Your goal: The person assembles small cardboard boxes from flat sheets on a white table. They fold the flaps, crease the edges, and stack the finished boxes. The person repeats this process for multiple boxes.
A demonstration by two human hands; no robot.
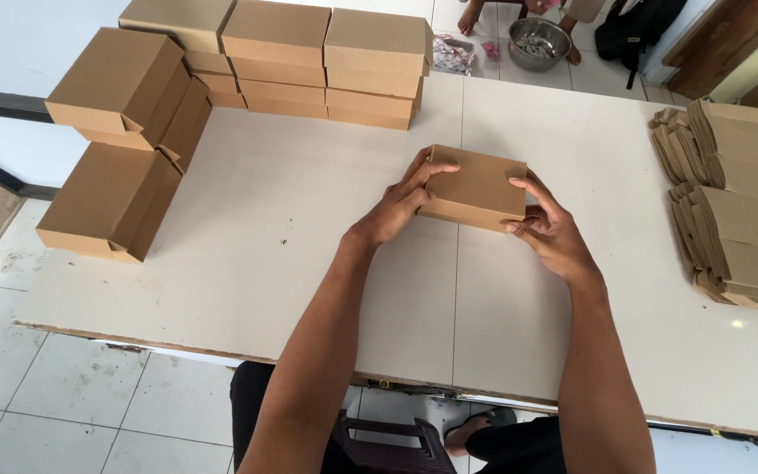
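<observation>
A small folded brown cardboard box (477, 186) is held just above the white table (309, 237), near its middle. My left hand (401, 206) grips the box's left end, fingers over the top. My right hand (550, 230) grips its right end, thumb on the near side. The box looks closed, with its lid down.
Finished brown boxes are stacked at the far edge (326, 61) and leaning in piles at the left (120, 140). Flat unfolded cardboard blanks (734, 202) lie stacked at the right edge. On the floor beyond sit a metal bowl (537, 42), a person's feet and a black bag.
</observation>
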